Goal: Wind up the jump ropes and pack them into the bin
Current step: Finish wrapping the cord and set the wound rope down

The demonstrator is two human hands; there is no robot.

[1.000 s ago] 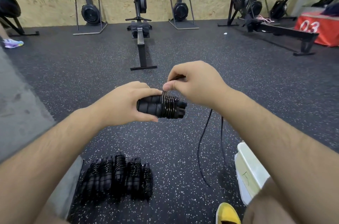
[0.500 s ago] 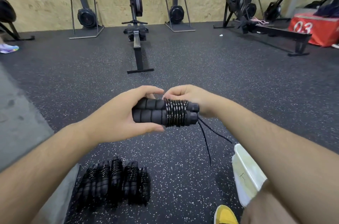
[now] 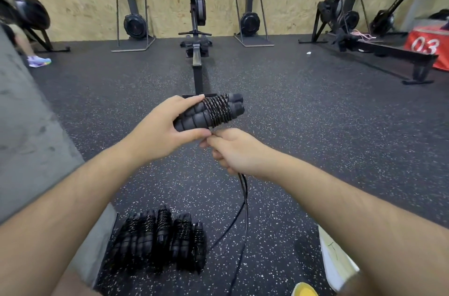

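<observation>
Two foam handles, cord-wound, sit mid-air in the left hand, fingers and thumb curled round them. Right hand just below, fingers closed on the loose cord trailing to the floor. Wound ropes lie against the grey block edge; white bin at lower right, partly hidden. Open floor reaches the rowing machine.

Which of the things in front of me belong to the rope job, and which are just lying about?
Job: left hand gripping the handles, right hand holding the loose cord, wound ropes on the floor, white bin at lower right.
Lying about: rowing machine, red box marked 03.
</observation>
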